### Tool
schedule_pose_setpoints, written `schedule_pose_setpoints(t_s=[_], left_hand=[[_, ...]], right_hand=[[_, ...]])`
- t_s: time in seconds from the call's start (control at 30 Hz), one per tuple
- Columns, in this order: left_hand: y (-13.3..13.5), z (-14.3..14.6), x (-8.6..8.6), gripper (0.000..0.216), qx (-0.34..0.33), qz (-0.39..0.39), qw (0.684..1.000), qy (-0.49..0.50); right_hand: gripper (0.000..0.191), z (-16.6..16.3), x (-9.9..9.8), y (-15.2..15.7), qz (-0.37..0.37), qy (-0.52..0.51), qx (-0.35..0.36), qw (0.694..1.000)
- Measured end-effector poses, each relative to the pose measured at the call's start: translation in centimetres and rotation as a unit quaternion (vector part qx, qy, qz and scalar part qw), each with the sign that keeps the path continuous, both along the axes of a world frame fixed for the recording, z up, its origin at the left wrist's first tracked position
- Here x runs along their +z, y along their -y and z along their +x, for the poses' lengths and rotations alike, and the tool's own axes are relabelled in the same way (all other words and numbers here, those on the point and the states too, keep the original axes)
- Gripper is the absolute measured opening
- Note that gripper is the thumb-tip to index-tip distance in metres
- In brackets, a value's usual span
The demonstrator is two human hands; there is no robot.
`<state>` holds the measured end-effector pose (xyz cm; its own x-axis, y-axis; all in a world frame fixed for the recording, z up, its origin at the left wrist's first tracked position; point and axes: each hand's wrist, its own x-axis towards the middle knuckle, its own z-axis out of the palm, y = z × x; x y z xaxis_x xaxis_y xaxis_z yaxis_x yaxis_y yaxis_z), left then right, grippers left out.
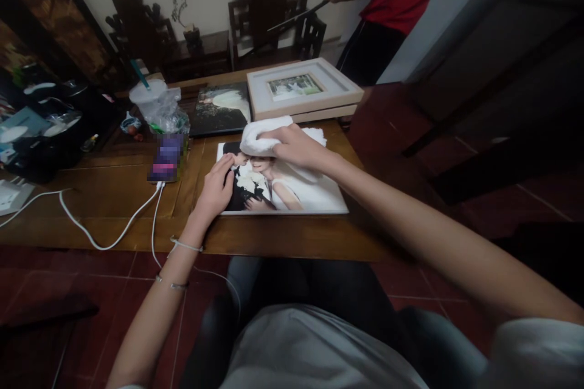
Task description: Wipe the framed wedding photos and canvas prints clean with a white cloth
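Observation:
A large glossy photo print [301, 194] lies flat on the wooden table [114, 194] in front of me. My right hand [296, 146] is closed on a white cloth [262, 134] and presses it onto the upper part of the print. My left hand [214, 188] rests on the print's left edge with its fingers laid flat, holding it down. There are thin bracelets on my left wrist.
Behind the print lie a dark photo print [219, 109] and stacked framed pictures [301, 91]. A phone [166, 158] with a white cable [104, 225], a plastic cup in a bag [157, 103] and dark clutter stand at the left. Another person in red [392, 0] stands behind holding a rod.

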<state>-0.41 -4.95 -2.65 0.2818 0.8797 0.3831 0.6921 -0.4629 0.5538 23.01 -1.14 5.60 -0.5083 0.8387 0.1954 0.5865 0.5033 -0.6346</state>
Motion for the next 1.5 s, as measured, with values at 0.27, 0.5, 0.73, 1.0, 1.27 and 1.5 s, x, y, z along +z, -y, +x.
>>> schedule_pose_setpoints(t_s=[0.27, 0.5, 0.73, 1.0, 1.27, 1.5], left_hand=[[0.0, 0.0, 0.1, 0.041, -0.002, 0.000, 1.000, -0.010], [0.0, 0.3, 0.0, 0.042, 0.012, 0.003, 1.000, -0.023], [0.1, 0.4, 0.1, 0.042, 0.012, 0.001, 1.000, -0.017], [0.0, 0.0, 0.2, 0.042, -0.003, -0.001, 1.000, -0.017], [-0.1, 0.1, 0.0, 0.042, -0.001, 0.007, 1.000, -0.013], [-0.1, 0.3, -0.1, 0.043, 0.013, -0.009, 1.000, -0.008]], right_hand=[[0.039, 0.1, 0.6, 4.6, -0.037, 0.059, 0.039, 0.997], [0.045, 2.8, 1.2, 13.7, -0.034, 0.086, 0.131, 0.987], [0.040, 2.3, 1.0, 10.1, -0.038, 0.053, 0.135, 0.989], [0.029, 0.1, 0.3, 0.4, -0.014, -0.002, 0.062, 0.998], [0.038, -0.6, 0.2, 5.2, -0.027, 0.063, 0.045, 0.997], [0.052, 1.3, 0.4, 13.7, -0.036, 0.083, 0.150, 0.984]])
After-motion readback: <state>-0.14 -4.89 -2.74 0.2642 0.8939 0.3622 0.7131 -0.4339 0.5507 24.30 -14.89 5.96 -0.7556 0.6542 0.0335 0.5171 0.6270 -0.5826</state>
